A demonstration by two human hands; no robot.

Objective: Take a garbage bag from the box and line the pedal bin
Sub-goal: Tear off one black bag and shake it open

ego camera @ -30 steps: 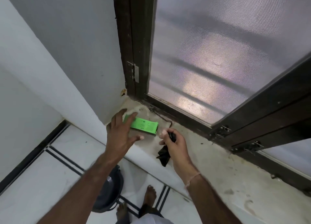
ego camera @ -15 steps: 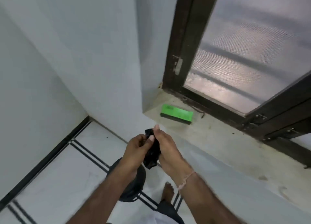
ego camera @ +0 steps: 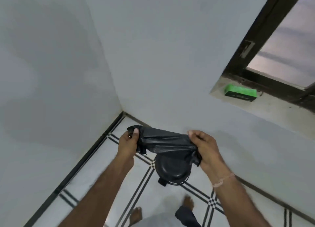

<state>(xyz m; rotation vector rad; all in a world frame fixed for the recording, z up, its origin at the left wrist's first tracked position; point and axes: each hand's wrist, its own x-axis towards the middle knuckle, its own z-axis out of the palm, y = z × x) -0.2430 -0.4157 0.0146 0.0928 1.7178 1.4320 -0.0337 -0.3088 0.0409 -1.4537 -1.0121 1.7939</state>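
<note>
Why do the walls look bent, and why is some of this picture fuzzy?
Head view: the wide-angle lens bows the wall corner and window frame. Motion blur softens the forearms, feet and green box; the left hand, right hand and stretched black garbage bag stay fairly sharp. Lighting is soft and even, with a faint shadow on the left wall.

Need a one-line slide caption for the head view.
Both hands, left and right, stretch a black garbage bag above the closed pedal bin.

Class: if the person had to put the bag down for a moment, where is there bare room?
Bare sill right of the green box; bare floor tiles between the corner walls and pedal bin. Crowded beneath the hands, around bin and feet.
</note>
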